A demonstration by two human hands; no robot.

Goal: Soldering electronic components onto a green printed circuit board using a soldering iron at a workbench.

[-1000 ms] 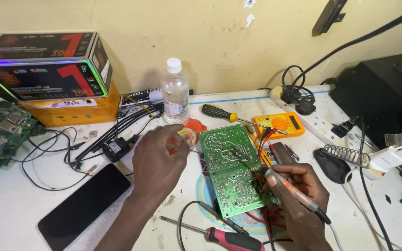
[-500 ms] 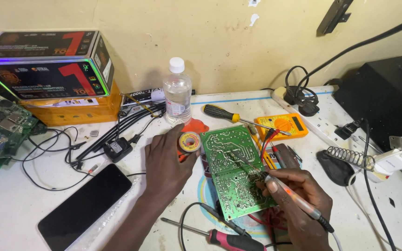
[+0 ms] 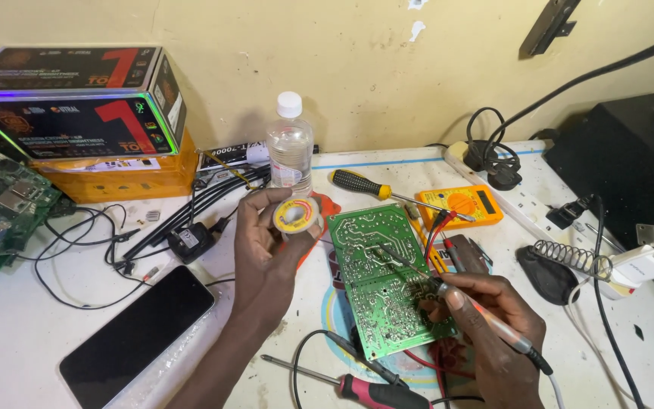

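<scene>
My left hand holds a small spool of solder wire with a yellow label, raised just left of a green circuit board. The board lies solder side up on the white table. My right hand grips a soldering iron like a pen, its tip resting on the upper middle of the board. The iron's cable runs off past my wrist.
A clear plastic bottle stands behind the spool. A yellow multimeter, a yellow-handled screwdriver, a red-handled screwdriver, a black phone, stacked boxes, a coil iron stand and a power strip surround the board.
My left hand has lifted the solder spool off the table and turned it toward the board. The right hand keeps the iron on the board.
</scene>
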